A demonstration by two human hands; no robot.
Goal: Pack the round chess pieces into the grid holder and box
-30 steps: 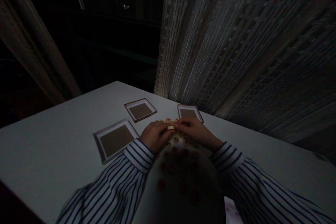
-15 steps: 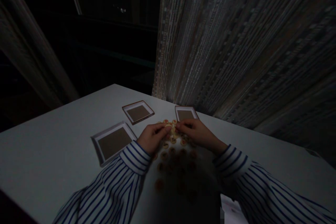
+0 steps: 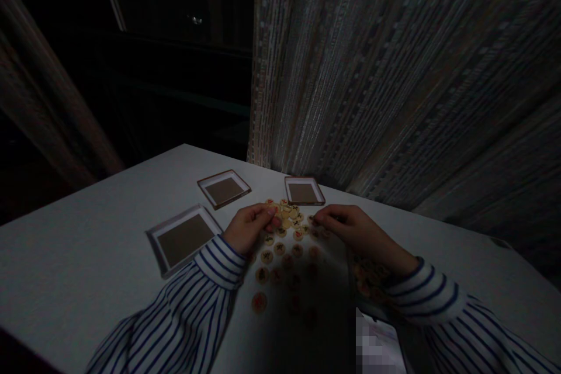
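Tan round pieces (image 3: 297, 250), marked with red or dark characters, are scattered down the middle of a white surface (image 3: 87, 245). They're bunched up at the far end between the two hands and spaced out more toward the near side, where they get kinda swallowed by shadow. The left hand (image 3: 248, 228) is parked at the left edge of the bunch, fingers curled and thumb brought in close to a pale piece; whether that one's actually pinched can't be told in this light. The right hand (image 3: 353, 231) is held over on the right side, thumb and index brought nearly together at a single piece (image 3: 311, 220), and a real grip can't be confirmed there either. Both forearms are covered by blue-striped sleeves (image 3: 175, 298). Three shallow trays are set out too: a grey tray (image 3: 186, 239) just beside the left sleeve, a brown-rimmed far-left tray (image 3: 223, 190) and a far-right tray (image 3: 304, 193) right behind the bunch. More pieces are heaped by the right forearm, partly hidden by it. The far right is filled by a patterned curtain (image 3: 350, 70).
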